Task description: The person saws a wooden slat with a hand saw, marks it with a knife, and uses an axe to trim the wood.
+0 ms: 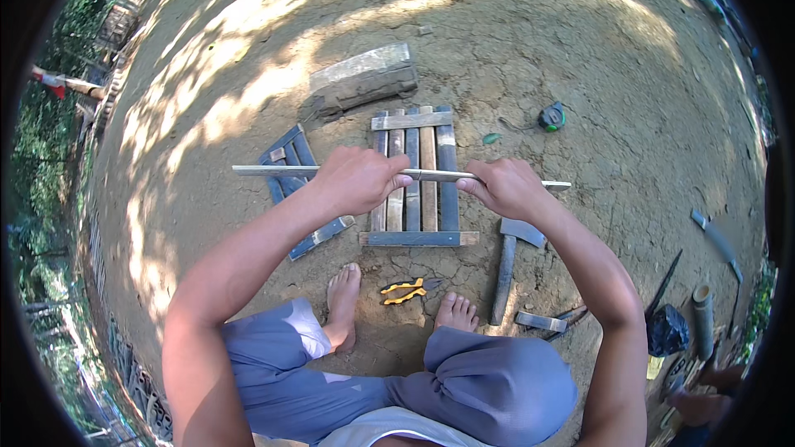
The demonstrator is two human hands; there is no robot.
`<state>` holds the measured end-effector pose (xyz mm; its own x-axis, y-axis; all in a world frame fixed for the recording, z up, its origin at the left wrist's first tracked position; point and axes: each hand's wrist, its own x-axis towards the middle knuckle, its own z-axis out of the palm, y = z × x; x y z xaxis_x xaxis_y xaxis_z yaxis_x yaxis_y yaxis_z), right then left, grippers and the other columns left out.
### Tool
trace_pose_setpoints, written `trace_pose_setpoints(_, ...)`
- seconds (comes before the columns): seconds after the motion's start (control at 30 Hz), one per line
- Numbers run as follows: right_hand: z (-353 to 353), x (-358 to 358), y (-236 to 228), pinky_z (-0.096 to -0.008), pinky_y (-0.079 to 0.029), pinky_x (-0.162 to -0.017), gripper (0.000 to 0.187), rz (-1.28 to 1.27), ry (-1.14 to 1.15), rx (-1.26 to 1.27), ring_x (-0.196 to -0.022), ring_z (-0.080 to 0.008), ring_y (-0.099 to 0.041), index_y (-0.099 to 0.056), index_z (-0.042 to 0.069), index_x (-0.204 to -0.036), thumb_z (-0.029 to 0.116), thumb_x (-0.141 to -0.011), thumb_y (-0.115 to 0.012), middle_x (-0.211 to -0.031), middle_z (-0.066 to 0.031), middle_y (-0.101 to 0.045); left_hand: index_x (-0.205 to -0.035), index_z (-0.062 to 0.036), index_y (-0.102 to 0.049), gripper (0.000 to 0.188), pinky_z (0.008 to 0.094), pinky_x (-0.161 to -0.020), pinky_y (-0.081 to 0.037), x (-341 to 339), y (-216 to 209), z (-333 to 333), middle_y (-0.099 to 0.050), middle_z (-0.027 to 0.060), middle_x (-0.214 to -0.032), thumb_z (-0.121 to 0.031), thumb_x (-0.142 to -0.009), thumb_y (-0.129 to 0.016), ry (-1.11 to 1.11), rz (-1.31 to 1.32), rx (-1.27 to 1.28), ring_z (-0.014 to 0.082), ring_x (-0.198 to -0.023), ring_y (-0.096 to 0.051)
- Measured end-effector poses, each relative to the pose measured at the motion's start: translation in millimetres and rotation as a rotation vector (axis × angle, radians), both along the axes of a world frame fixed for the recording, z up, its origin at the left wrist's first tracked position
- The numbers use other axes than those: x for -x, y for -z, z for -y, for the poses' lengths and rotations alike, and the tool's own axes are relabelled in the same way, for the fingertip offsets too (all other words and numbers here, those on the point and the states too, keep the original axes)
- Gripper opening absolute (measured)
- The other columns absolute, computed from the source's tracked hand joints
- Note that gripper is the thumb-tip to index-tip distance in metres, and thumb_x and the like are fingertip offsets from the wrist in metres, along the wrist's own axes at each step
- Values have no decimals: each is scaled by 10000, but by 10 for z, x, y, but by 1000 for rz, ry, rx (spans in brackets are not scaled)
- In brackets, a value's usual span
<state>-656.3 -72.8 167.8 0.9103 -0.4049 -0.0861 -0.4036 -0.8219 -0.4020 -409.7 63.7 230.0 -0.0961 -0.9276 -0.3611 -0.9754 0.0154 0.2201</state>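
While both hands hold it level, a thin bamboo strip (273, 170) spans above slatted panels on bare dirt.

From the left, a small blue slat panel (302, 190) lies on the ground; the left hand (358, 180) has its grip wrapped tight around the strip. Beneath the strip sits a larger slat panel (416, 178), with a grey block (364, 79) beyond it. Yellow-handled pliers (406, 290) lie between the bare feet. The right hand (503, 186) pinches the strip between thumb and fingers, above a hammer (509, 261). A tape measure (551, 117) lies well apart, further right.
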Motion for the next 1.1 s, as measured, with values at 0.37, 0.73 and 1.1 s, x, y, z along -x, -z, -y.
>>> trace_pose_setpoints(0.37,-475,-917,259,-483,-557,-598,454,148,-57,115,-658,-361,-705,-665,84,-895,520,-991,-582,-650,-120,-658,-923,-32,-630,447,540,-646,-528,-375,408,-868,-675,193,-695,-478,-941,-647,-406,96,141,441,-712,-687)
trace_pose_setpoints(0.73,-278,-797,-244,-382,-395,-469,500,503,-232,-446,-476,-241,-550,-643,83,-723,548,-842,-783,-538,-56,-553,-865,-52,-598,298,430,-561,-491,-381,-201,-965,-647,164,-676,-244,-755,-799,-148,-508,424,364,-645,-683)
trace_pose_setpoints(1.1,-903,-1008,-714,-425,-550,-559,567,-118,-43,378,-619,-303,-714,-712,73,-791,626,-897,-650,-659,-90,-697,-1058,-6,-547,370,499,-688,-594,-499,494,-752,-714,234,-821,-187,-794,-733,-325,142,119,400,-779,-728)
